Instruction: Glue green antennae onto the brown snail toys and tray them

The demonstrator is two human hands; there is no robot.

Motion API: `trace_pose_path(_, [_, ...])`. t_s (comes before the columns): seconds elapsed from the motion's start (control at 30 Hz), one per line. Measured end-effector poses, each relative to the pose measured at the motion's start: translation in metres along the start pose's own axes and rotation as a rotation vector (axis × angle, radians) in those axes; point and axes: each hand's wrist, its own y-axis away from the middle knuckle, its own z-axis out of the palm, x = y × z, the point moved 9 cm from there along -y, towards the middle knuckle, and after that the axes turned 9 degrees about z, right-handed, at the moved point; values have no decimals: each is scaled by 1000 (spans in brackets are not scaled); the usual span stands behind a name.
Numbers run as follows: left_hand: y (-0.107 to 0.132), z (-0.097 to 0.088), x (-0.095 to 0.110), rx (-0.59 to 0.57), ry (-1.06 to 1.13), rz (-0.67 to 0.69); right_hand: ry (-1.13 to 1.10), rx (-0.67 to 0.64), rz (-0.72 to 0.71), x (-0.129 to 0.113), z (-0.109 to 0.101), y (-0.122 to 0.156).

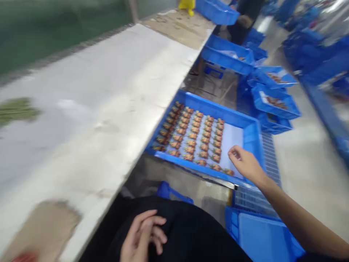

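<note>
Over the right end of a blue plastic tray (223, 106), my right hand (244, 162) has its fingers curled together, and no item shows between them. Small brown-and-orange figurines (203, 154) with green and yellow striped tops stand in rows on the tray's pale liner. The nearest figurine (228, 171) sits just left of and below my right hand. My left hand (144, 233) is in front of my dark clothing, fingers loosely bent and apart, holding nothing. Blur hides the fine details of the figurines.
A long white worktable (114, 105) runs along the left, with a brown cardboard piece (43, 229) and a blurred green item (17, 111). Stacked blue bins (276, 102) stand beyond the tray. Another blue bin (264, 236) sits low at my right. A person (245, 22) is partly visible at the far end.
</note>
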Motion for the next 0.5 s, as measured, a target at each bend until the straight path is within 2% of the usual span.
trace_pose_path(0.03, [7, 10, 5, -103, -12, 44, -51, -12, -80, -25, 2, 16])
trace_pose_path(0.07, [14, 12, 9, -120, -31, 61, -123, -21, -176, -53, 4, 33])
trace_pose_path(0.13, [29, 9, 20, -101, -73, 81, -375, 2, -432, -112, 0, 72])
trace_pose_path(0.23, [57, -5, 41, -90, -132, 101, -614, -122, -753, -200, 7, 133])
trace_pose_path(0.37, [105, -39, 68, -12, -285, 160, -648, -325, -1041, -305, 32, 198])
trace_pose_path(0.43, [125, -66, 87, 110, -371, 257, -602, -346, -1127, -348, 45, 214])
trace_pose_path(0.5, [141, -100, 111, 305, -426, 393, -560, -350, -1194, -385, 56, 221])
